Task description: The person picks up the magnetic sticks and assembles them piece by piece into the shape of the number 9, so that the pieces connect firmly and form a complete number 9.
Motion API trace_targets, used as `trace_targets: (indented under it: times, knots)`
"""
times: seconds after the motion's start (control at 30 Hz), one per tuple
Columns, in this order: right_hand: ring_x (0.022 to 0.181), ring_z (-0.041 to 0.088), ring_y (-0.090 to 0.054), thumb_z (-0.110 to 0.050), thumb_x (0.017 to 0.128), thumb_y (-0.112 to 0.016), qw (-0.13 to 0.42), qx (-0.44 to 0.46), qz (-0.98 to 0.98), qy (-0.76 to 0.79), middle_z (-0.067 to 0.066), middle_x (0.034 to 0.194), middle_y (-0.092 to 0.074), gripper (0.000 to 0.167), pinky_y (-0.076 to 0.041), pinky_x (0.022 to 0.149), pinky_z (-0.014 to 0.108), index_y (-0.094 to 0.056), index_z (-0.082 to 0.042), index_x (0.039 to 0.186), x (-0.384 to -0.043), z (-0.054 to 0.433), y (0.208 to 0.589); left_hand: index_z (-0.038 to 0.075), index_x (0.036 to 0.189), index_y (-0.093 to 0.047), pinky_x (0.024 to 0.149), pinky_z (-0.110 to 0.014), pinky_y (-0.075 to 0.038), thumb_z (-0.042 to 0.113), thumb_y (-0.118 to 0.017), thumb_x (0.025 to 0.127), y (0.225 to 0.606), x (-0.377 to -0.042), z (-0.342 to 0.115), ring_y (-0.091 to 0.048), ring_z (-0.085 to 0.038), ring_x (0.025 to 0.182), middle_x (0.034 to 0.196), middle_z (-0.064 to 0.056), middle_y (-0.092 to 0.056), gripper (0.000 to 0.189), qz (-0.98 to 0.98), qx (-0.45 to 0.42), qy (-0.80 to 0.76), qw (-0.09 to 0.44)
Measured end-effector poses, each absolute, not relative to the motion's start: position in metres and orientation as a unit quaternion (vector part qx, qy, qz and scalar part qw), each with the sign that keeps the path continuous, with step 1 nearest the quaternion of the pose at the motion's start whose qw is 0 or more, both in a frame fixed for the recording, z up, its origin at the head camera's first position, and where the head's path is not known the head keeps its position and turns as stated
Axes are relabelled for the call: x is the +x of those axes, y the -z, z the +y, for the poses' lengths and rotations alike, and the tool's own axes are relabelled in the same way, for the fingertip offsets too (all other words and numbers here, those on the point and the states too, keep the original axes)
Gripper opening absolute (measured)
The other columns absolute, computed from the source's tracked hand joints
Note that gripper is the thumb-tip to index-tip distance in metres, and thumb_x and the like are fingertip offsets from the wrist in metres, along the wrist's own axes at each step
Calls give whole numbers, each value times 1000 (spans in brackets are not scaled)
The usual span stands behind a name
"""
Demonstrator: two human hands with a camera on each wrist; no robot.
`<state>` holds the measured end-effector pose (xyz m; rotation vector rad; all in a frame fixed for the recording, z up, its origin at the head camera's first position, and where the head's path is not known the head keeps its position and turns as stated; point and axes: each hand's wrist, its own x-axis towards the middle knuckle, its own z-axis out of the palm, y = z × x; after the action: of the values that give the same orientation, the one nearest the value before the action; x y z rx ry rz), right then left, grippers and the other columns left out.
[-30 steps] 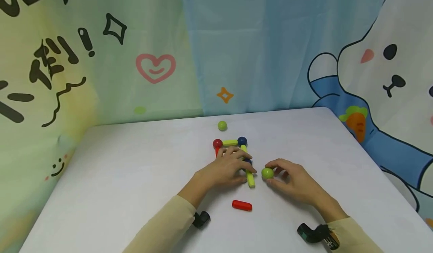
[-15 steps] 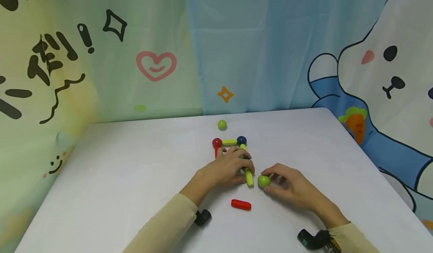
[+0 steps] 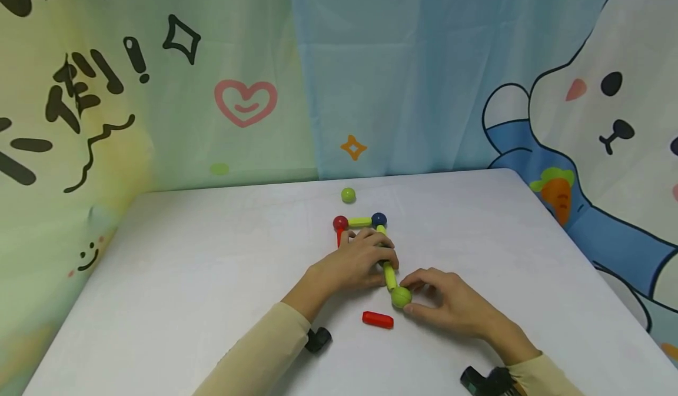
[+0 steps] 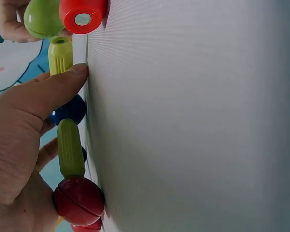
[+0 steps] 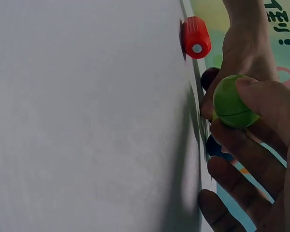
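My right hand (image 3: 450,302) pinches a green ball (image 3: 401,298) between thumb and fingers, at the near end of a yellow-green magnetic rod (image 3: 389,275). Whether ball and rod touch is unclear. My left hand (image 3: 352,266) holds that rod, its thumb (image 4: 63,89) lying across it beside a blue ball (image 4: 71,110). The rod belongs to a frame on the table: a red ball (image 3: 341,223), another yellow-green rod (image 3: 360,222), a second blue ball (image 3: 378,220) and a red rod (image 3: 339,239). Much of the frame is hidden under my left hand.
A loose red magnetic rod (image 3: 378,320) lies in front of the frame, its silver end showing in the right wrist view. Behind the frame sits another green ball (image 3: 348,195). The white table (image 3: 212,278) ends at a printed curtain (image 3: 397,90).
My right hand has brought the green ball left and toward me, from beside the yellow-green rod to its near end. The left hand stays almost still on the frame.
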<state>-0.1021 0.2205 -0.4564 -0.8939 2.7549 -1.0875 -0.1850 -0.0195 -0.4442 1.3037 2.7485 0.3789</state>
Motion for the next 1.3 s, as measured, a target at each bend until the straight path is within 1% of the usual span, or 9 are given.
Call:
trace_targets:
  times: [0.27, 0.57, 0.77, 0.97, 1.07, 1.2, 1.3]
  knots:
    - [97, 8, -64, -39, 93, -77, 34, -283, 891, 353, -19, 108, -67, 30, -53, 85, 31, -66, -27, 118, -101, 214, 458, 37, 115, -71, 106, -56, -33, 37, -78, 92, 445, -185, -19, -40, -19, 138, 139, 9, -57, 24, 894, 428, -129, 32]
    - [93, 7, -62, -33, 91, -79, 12, -281, 886, 368, -19, 105, -65, 28, -52, 83, 29, -65, -27, 114, -101, 212, 468, 37, 117, -71, 107, -56, -33, 36, -78, 92, 445, -186, -19, -40, -20, 139, 140, 8, -57, 26, 892, 432, -128, 35]
    - [95, 8, -61, -33, 90, -81, 7, -293, 880, 374, -19, 109, -64, 35, -53, 84, 28, -65, -26, 121, -101, 210, 468, 37, 115, -72, 106, -55, -34, 36, -78, 91, 448, -187, -19, -41, -20, 138, 139, 9, -58, 25, 890, 434, -134, 27]
    - [103, 5, -59, -37, 95, -74, 23, -309, 882, 355, -18, 115, -64, 34, -53, 92, 32, -66, -25, 127, -101, 212, 467, 38, 115, -72, 106, -53, -34, 36, -77, 92, 448, -188, -18, -40, -20, 139, 139, 9, -57, 24, 890, 435, -135, 28]
    - [104, 5, -58, -37, 96, -73, 27, -312, 883, 349, -18, 117, -64, 34, -52, 93, 32, -67, -26, 128, -101, 213, 467, 38, 116, -72, 106, -52, -35, 34, -77, 92, 447, -189, -18, -41, -21, 139, 140, 9, -57, 24, 889, 436, -134, 31]
    - [104, 6, -57, -36, 97, -72, 29, -312, 885, 345, -19, 117, -62, 35, -50, 92, 33, -66, -28, 131, -101, 213, 469, 37, 121, -72, 106, -49, -36, 32, -77, 93, 444, -189, -19, -41, -20, 140, 141, 8, -57, 29, 888, 437, -134, 39]
    - [105, 6, -56, -39, 97, -71, 44, -302, 886, 349, -20, 118, -61, 36, -50, 92, 34, -66, -30, 132, -100, 212, 469, 38, 125, -70, 106, -47, -36, 31, -77, 92, 441, -188, -21, -41, -18, 140, 143, 9, -56, 35, 888, 435, -140, 50]
